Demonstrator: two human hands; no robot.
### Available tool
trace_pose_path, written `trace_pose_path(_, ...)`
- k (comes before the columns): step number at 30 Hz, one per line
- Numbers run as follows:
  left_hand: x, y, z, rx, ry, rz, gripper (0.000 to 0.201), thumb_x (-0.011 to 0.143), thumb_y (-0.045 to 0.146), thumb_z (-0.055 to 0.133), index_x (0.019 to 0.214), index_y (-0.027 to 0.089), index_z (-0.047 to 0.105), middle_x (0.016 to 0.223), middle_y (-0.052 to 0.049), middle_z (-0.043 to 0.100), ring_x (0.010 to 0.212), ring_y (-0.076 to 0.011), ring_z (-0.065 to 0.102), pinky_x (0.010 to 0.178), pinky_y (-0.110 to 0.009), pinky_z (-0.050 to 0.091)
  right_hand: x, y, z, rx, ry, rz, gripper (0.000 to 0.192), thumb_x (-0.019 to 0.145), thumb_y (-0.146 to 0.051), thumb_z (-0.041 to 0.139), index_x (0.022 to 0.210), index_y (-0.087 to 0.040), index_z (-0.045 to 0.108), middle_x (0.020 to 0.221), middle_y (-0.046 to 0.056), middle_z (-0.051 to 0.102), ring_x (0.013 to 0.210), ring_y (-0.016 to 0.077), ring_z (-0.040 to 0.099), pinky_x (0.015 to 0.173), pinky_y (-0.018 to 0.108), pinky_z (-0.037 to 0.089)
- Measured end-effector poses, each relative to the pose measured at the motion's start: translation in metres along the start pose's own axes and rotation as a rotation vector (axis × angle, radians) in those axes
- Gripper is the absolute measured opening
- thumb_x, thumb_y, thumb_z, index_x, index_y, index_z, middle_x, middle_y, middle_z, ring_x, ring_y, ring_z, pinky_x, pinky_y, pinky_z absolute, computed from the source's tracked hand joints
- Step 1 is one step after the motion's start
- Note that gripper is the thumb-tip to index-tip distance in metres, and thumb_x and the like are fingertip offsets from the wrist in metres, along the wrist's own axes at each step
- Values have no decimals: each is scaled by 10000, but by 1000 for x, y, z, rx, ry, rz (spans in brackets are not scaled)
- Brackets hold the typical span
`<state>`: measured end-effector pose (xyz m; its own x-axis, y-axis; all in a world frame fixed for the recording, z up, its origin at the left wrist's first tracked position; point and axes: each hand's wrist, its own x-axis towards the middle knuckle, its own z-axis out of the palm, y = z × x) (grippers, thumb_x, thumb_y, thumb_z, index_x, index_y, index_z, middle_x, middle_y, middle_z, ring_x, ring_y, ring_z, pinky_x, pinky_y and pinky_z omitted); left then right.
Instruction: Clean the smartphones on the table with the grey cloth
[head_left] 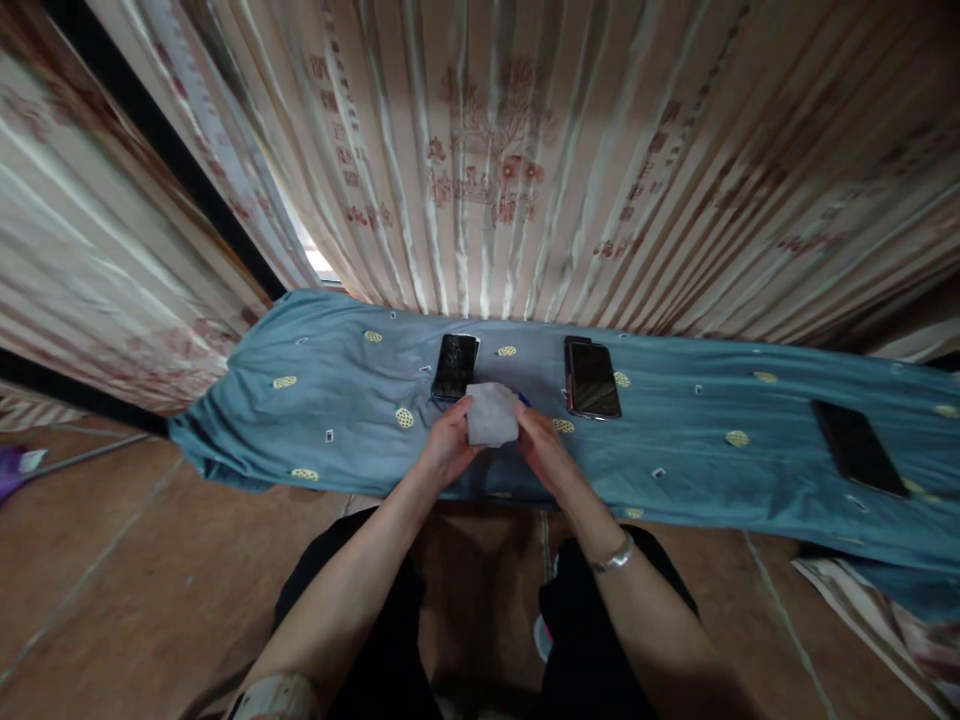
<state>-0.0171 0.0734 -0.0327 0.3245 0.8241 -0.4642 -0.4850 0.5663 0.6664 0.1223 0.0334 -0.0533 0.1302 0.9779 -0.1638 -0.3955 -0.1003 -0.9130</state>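
Note:
Between my two hands is a small whitish square (pixel 492 414) that looks like a folded cloth or tissue. My left hand (pixel 451 446) pinches its left edge with the thumb on top. On the other side, my right hand (pixel 541 440) grips the right edge. A bit of something dark blue (pixel 523 400) shows at the right fingertips, too small to name. Just behind the square lies a dark smartphone (pixel 454 366) on the blue cloth. Farther right are a second phone (pixel 595 378), partly over another dark flat item (pixel 576 350), and a third phone (pixel 859 447).
A blue sheet with yellow pineapple-like prints (pixel 360 400) covers the long, low surface before me. Patterned curtains (pixel 480 160) hang right behind it. Dark poles (pixel 172 150) stand at the left. Brown tiled floor (pixel 112 590) lies below, and striped fabric (pixel 862 620) hangs at the lower right.

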Motion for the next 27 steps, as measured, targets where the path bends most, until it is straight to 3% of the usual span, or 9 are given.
trace_pose_path(6, -1, -2, 4, 7, -22, 61, 178, 915, 261, 632, 952, 153, 768, 939, -87, 806, 791, -188, 730, 734, -288, 587, 11, 14, 1, 141, 83, 101, 154, 771, -388, 765, 874, -278, 736, 922, 30, 790, 912, 236, 718, 742, 351, 613)
trace_pose_path(13, 13, -16, -6, 120, 42, 207, 93, 850, 224, 726, 867, 143, 768, 886, -78, 780, 858, -200, 702, 855, -298, 535, 14, 24, 6, 173, 64, 87, 261, 735, -435, 799, 941, -278, 764, 904, 29, 812, 893, 247, 735, 718, 357, 603)
trace_pose_path(19, 6, -14, -2, 447, 49, 395, 134, 868, 175, 686, 821, 210, 807, 910, -73, 764, 925, -224, 680, 952, -305, 514, 17, 22, 3, 121, 112, 91, 234, 652, -418, 835, 824, -274, 767, 737, -6, 772, 717, 214, 697, 604, 304, 558)
trace_pose_path(23, 9, -1, -7, 588, 62, 584, 158, 892, 211, 669, 937, 235, 819, 1142, -105, 753, 1164, -266, 666, 1140, -366, 445, 18, 17, -2, 123, 142, 93, 260, 639, -417, 844, 828, -255, 770, 768, 7, 786, 737, 224, 711, 632, 326, 585)
trace_pose_path(25, 19, 6, -14, 659, 158, 653, 225, 871, 241, 702, 1077, 236, 794, 1310, -123, 701, 1304, -291, 613, 1198, -409, 406, 19, 16, -7, 133, 153, 81, 277, 633, -421, 852, 834, -251, 769, 798, 17, 795, 756, 231, 719, 649, 342, 595)
trace_pose_path(27, 31, 12, -20, 765, 282, 703, 476, 789, 235, 788, 1260, 234, 724, 1524, -146, 585, 1493, -321, 465, 1275, -451, 300, 20, 15, -12, 136, 160, 67, 286, 630, -429, 858, 836, -253, 766, 807, 18, 796, 766, 236, 724, 656, 351, 600)
